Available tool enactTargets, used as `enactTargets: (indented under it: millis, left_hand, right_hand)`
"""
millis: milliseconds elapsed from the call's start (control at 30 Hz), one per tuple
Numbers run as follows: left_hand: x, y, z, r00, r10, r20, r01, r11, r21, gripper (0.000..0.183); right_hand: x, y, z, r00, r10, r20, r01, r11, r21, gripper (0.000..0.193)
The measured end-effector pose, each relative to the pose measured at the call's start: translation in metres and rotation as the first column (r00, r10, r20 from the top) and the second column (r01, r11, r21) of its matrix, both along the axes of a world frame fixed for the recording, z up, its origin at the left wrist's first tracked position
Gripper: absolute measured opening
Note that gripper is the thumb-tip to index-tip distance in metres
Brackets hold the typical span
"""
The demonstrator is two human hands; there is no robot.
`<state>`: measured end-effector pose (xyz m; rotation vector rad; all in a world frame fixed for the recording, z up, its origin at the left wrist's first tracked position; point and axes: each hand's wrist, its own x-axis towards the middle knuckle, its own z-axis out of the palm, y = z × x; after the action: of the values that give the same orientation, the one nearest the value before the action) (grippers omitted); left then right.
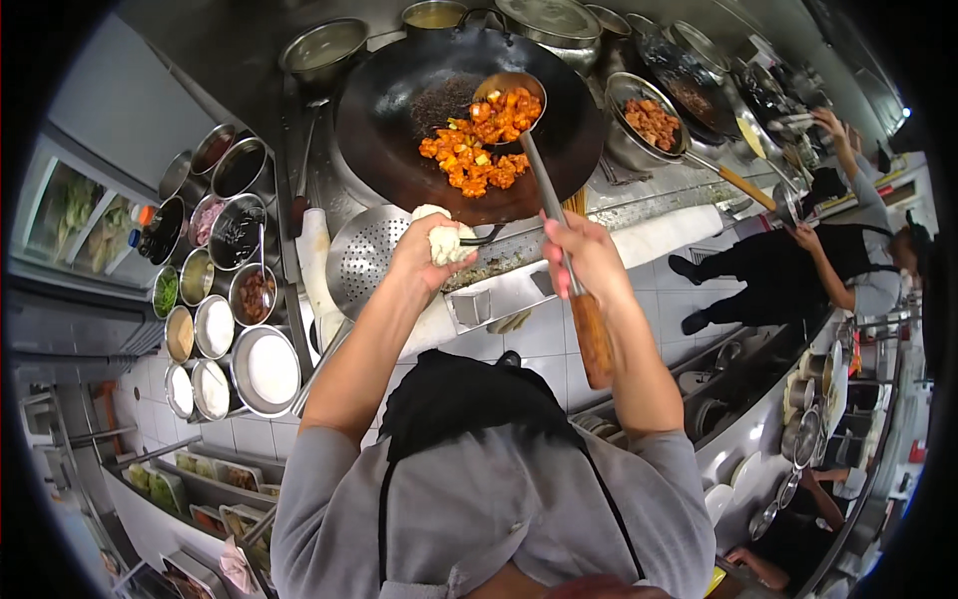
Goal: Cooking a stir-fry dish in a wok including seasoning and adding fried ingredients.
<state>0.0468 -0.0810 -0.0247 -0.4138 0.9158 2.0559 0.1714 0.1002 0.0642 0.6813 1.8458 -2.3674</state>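
Observation:
My left hand [424, 255] is closed on a bunched whitish cloth [446, 243] wrapped about the near handle of a large black wok [374, 130]. In my right hand [587, 250] is the long shaft of a metal ladle [542, 172], whose wooden end points back toward me. The ladle's bowl rests inside the wok, filled with orange-glazed food pieces. More orange-glazed pieces [469, 165] lie in the wok just below the bowl. Beside my left forearm lies a round perforated skimmer [361, 262].
Several metal containers of seasonings and sauces, one holding white powder [272, 369], stand at left. A strainer of browned pieces [651, 126] sits over a pot right of the wok. Farther right, a co-worker [843, 255] holds a wooden-handled ladle [788, 208]. A metal bowl [324, 45] stands behind.

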Motion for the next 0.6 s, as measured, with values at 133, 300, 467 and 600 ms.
enactTargets:
  millis: [133,300,467,600]
  left_hand:
    - [-0.009,-0.004,-0.004,0.995,-0.096,-0.029,0.096,0.995,0.027,0.01]
    - [-0.011,-0.011,-0.003,0.994,-0.108,-0.022,0.108,0.994,-0.012,0.013]
    - [-0.02,-0.012,-0.007,0.991,-0.126,-0.051,0.127,0.992,0.015,0.013]
    - [-0.024,-0.017,-0.014,0.984,-0.165,-0.062,0.166,0.986,0.026,0.011]
  right_hand:
    - [0.017,-0.014,-0.02,0.987,-0.157,-0.022,0.158,0.984,0.076,0.02]
    - [0.029,-0.013,-0.014,0.97,-0.234,0.063,0.24,0.891,-0.386,0.025]
    - [0.032,-0.023,-0.032,0.97,-0.241,-0.004,0.237,0.958,-0.161,0.018]
    - [0.031,-0.027,-0.035,0.957,-0.291,-0.015,0.276,0.922,-0.272,0.018]
